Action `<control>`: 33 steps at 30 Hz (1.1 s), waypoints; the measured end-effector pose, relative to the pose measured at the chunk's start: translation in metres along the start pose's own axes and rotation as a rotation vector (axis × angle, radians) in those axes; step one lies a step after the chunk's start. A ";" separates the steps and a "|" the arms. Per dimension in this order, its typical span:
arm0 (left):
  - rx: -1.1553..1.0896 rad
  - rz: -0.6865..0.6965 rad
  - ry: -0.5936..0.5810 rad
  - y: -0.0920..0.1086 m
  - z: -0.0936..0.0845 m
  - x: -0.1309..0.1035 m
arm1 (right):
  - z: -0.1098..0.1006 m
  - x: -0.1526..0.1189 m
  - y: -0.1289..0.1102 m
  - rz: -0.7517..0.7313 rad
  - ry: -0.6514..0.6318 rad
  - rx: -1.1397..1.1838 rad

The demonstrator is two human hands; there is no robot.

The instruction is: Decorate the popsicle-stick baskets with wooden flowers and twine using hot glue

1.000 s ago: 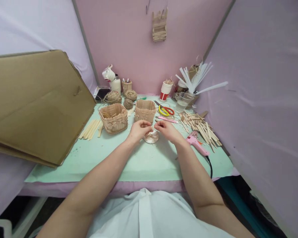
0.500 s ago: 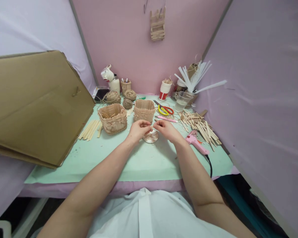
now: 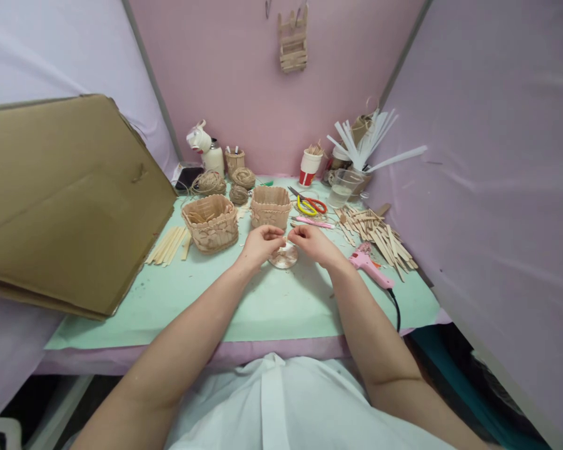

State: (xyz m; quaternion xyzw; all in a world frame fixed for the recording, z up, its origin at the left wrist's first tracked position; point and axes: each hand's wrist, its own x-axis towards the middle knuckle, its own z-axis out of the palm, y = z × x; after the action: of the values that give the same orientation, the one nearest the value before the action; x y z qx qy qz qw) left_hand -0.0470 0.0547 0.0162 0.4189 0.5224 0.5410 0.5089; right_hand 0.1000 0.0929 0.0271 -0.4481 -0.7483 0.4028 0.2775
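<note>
My left hand (image 3: 265,242) and my right hand (image 3: 308,242) meet almost fingertip to fingertip over a small round disc (image 3: 284,257) on the table. Both are closed in a pinch. Whatever lies between the fingers is too small to make out. Just behind my hands stands a square woven-looking basket (image 3: 270,210) with a braided rim. A second such basket (image 3: 212,226), holding thin wooden pieces, is left of my left hand. A pink glue gun (image 3: 371,267) lies to the right of my right hand.
Loose wooden sticks (image 3: 379,236) are heaped at the right, beside scissors (image 3: 308,203) and a pink cutter (image 3: 313,222). Flat sticks (image 3: 167,246) lie left. Twine balls (image 3: 209,182), a paper cup (image 3: 310,167) and a plastic cup (image 3: 343,186) stand behind. A large cardboard sheet (image 3: 70,206) leans at left.
The camera view has shifted slightly. My two hands keep nearly the same pinched pose above the disc, and the other things stay in place.
</note>
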 end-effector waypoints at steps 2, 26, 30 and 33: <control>0.005 -0.011 -0.010 0.000 0.000 0.000 | 0.000 0.000 -0.001 0.000 0.001 0.000; -0.132 -0.017 -0.034 -0.006 0.000 0.005 | 0.002 -0.007 0.002 0.018 0.095 0.134; -0.125 -0.025 -0.022 -0.004 0.000 0.005 | 0.003 -0.006 0.004 0.013 0.100 0.142; -0.122 -0.030 -0.018 -0.004 0.000 0.004 | 0.004 -0.006 0.004 0.007 0.109 0.139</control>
State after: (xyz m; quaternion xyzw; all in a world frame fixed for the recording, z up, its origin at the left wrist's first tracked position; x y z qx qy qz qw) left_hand -0.0469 0.0587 0.0117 0.3841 0.4901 0.5603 0.5462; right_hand 0.1012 0.0875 0.0215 -0.4516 -0.7006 0.4300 0.3468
